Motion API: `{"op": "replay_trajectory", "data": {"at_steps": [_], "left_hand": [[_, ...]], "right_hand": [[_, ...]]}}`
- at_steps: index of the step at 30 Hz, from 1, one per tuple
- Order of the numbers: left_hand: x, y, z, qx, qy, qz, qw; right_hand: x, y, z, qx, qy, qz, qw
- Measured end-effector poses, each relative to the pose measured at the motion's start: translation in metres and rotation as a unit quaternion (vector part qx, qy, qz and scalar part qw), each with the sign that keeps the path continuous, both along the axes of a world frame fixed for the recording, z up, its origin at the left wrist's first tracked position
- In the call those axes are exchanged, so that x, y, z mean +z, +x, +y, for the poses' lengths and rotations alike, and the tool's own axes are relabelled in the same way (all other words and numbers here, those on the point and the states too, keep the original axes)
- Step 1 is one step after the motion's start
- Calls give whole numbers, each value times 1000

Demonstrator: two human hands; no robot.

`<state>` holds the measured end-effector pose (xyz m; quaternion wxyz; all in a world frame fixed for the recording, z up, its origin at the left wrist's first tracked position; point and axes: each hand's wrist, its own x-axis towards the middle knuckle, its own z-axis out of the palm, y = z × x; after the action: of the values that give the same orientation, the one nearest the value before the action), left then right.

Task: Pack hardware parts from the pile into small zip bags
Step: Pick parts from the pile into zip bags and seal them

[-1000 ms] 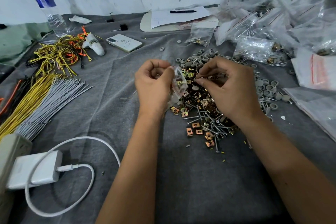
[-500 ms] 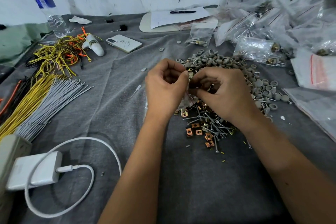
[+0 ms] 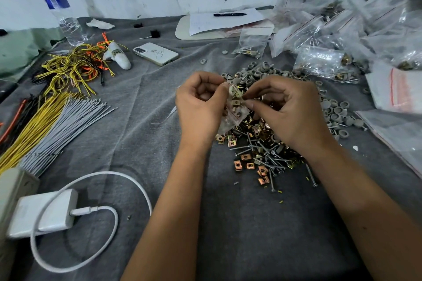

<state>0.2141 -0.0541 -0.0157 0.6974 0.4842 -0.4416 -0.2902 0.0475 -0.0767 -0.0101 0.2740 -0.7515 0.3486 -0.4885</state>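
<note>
At centre frame my left hand (image 3: 201, 105) pinches a small clear red-striped zip bag (image 3: 233, 116), partly filled, while my right hand (image 3: 287, 109) pinches brass clips at its mouth. Filled plastic bags (image 3: 324, 61) lie upper right; a big pile of screws, clips and grey caps (image 3: 258, 143) remains.

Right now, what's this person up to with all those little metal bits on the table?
A person is packing hardware into a small zip bag. The left hand holds the clear bag by its mouth, while the right hand pinches a small part at the opening. Below them, on the grey cloth, lies the pile of brass-coloured clips, screws and grey caps. Filled bags are heaped at the far right.
</note>
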Motion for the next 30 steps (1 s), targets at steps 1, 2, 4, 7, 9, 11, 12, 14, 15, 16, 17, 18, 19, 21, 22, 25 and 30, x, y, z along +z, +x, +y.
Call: {"op": "replay_trajectory", "data": {"at_steps": [1,2,4,7,9,11,12,14,15,16,17,18,19,21,22,25,30], "left_hand": [[0,0,0,-1,-1,11,1000],[0,1,0,-3,-2,24,1000],[1,3,0,-6,-3,44,999],[2,5,-2,4,-8,72,997],[3,5,-2,12,-7,92,996],[3,5,-3,16,-4,101,995],[3,6,-2,15,-4,102,995],[4,6,-2,13,-3,104,995],[4,6,-2,12,-2,103,995],[4,6,-1,11,0,102,995],[5,6,0,9,1,99,995],[5,5,0,8,3,98,995],[5,5,1,6,5,98,995],[5,5,1,7,9,99,995],[5,5,0,8,11,100,995],[5,5,0,7,13,96,995],[4,5,0,6,14,94,996]], "right_hand": [[-1,0,0,-4,3,-5,1000],[-1,0,-1,-11,1,-2,1000],[-2,-1,-2,-26,-17,32,999],[-2,-8,-7,-18,-38,164,985],[-2,-14,-11,-6,-47,267,963],[-1,-19,-14,9,-38,325,945],[0,-20,-15,18,-23,345,938],[1,-21,-14,26,1,378,926],[0,-20,-14,21,6,391,920],[0,-18,-13,13,11,404,915],[1,-15,-13,5,17,417,909],[1,-13,-11,-1,23,430,903],[1,-11,-10,-4,24,441,897],[1,-9,-7,-1,17,440,898],[1,-10,-5,2,13,429,903],[1,-9,-4,9,-2,401,916],[1,-10,-6,-14,-11,237,971]]}}
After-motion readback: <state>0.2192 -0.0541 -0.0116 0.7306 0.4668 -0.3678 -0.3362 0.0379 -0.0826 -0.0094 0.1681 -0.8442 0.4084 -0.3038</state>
